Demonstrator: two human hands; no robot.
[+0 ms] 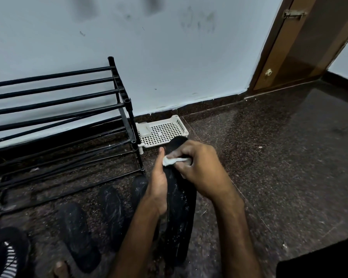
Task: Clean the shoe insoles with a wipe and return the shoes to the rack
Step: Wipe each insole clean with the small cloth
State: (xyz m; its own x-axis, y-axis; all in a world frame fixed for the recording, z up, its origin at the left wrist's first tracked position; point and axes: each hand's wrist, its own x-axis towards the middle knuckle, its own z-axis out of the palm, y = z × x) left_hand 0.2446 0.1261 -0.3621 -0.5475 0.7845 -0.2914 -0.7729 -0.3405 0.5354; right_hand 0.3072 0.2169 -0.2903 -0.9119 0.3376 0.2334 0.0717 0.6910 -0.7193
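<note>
My left hand (159,181) grips a long black insole (181,213) along its left edge, thumb pointing up beside it. My right hand (199,167) pinches a crumpled white wipe (172,161) and presses it on the insole's upper part; the insole's toe end pokes out beyond the fingers. Two more black insoles (113,215) (78,235) lie side by side on the floor to the left, flecked with white bits. A black shoe with white stripes (6,255) sits at the bottom left corner. The black metal shoe rack (54,109) stands against the wall on the left, its bars bare.
A white perforated plastic tray (163,132) stands on the dark speckled granite floor (269,167) just right of the rack, against the wall. A brown wooden door (301,49) is at the upper right. A bare toe (61,267) shows at the bottom edge.
</note>
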